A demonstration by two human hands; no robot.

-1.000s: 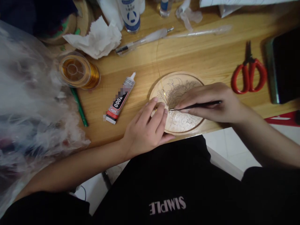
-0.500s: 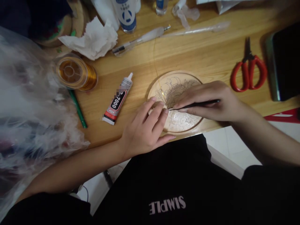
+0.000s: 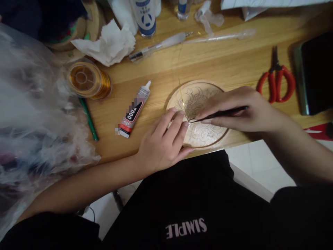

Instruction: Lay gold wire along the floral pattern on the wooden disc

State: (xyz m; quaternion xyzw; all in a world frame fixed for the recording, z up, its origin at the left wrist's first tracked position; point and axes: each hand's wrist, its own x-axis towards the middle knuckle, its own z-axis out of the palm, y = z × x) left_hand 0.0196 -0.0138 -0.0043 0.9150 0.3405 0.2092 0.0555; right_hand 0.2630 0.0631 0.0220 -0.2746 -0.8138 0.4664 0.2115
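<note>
A round wooden plate (image 3: 172, 100) with a flower pattern drawn in dark lines lies at the table's front edge. My left hand (image 3: 163, 146) rests on its left side, fingers spread and fingertips on the surface. In my right hand (image 3: 240, 107) are slim black tweezers (image 3: 221, 113), their tip touching down beside my left fingertips near the plate's middle. A thin golden wire (image 3: 180, 91) runs from that spot up over the far rim onto the table. The wire's lower end is hidden at the fingertips. The lower part of the pattern looks shiny.
Left of the plate lie a glue tube (image 3: 134, 111), a spool of golden wire (image 3: 90, 80) and a green pencil (image 3: 88, 119). Behind are crumpled tissue (image 3: 110, 43), a pen (image 3: 158, 47) and a bottle (image 3: 145, 19). Red-handled pliers (image 3: 276, 81) and a phone-like dark device (image 3: 317, 73) lie right.
The view has shifted slightly, so the table things sit a little lower and to the right. Both hands keep nearly the same place on the plate; the tweezers' rear end is tilted slightly higher.
</note>
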